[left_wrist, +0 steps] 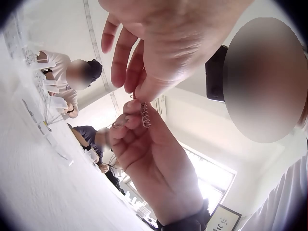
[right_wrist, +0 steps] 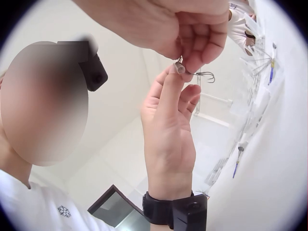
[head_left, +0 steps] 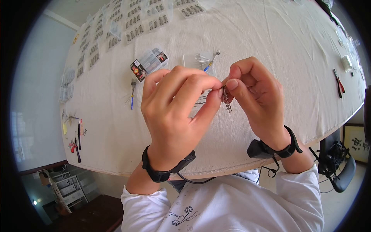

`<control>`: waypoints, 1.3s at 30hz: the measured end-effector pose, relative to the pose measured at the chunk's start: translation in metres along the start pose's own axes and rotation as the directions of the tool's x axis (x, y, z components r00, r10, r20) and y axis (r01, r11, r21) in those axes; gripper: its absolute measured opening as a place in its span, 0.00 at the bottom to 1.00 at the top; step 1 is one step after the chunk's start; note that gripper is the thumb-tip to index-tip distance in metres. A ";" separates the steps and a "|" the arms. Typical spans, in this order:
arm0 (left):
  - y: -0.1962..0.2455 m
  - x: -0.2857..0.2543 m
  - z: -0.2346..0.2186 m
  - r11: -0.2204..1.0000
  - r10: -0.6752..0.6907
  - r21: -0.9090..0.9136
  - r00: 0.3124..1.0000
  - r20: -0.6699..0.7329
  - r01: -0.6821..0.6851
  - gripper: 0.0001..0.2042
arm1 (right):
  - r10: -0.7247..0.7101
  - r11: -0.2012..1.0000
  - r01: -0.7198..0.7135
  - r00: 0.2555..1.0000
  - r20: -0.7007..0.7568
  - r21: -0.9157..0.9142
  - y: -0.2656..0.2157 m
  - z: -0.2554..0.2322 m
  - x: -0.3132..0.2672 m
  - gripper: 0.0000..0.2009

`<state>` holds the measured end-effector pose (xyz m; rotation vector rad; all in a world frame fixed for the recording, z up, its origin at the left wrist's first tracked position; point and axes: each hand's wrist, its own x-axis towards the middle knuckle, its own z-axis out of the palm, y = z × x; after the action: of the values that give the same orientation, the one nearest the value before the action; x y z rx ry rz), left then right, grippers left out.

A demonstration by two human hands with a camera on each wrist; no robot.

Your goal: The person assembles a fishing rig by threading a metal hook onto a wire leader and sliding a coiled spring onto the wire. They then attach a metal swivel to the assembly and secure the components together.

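A small metal coil spring [head_left: 227,103] hangs between the two hands, above the table. The left hand [head_left: 176,104] pinches its upper end between thumb and index finger; in the left wrist view the coils [left_wrist: 145,117] dangle below that pinch. Close against it, the right hand [head_left: 258,98] has thumb and index fingertip together. A curved metal fishing hook [right_wrist: 208,76] with more than one point sticks out beside the right fingertips. The right wrist view shows the spring end-on [right_wrist: 180,68] at the left thumb tip. Fingertips hide where spring and hook meet.
On the white-covered table [head_left: 170,154] lie a compartment box [head_left: 148,62] and blue-ended wire bundles [head_left: 132,94]. Red-handled pliers [head_left: 339,84] lie right; other pliers [head_left: 75,149] lie left. Clear packs of springs [head_left: 133,23] line the far side. Other people [left_wrist: 67,72] sit nearby.
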<state>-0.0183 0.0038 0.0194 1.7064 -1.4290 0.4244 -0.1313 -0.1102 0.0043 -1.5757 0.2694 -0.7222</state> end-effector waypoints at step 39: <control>-0.008 -0.003 -0.001 0.510 -0.388 -0.625 0.806 0.446 0.591 0.06 | -0.084 0.996 0.084 0.996 0.014 0.013 0.001 -0.001 0.001 0.04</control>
<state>-0.0112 0.0064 0.0151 1.3777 -0.9636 -0.6711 -0.1312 -0.1113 0.0037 -1.5877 0.1887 -0.7764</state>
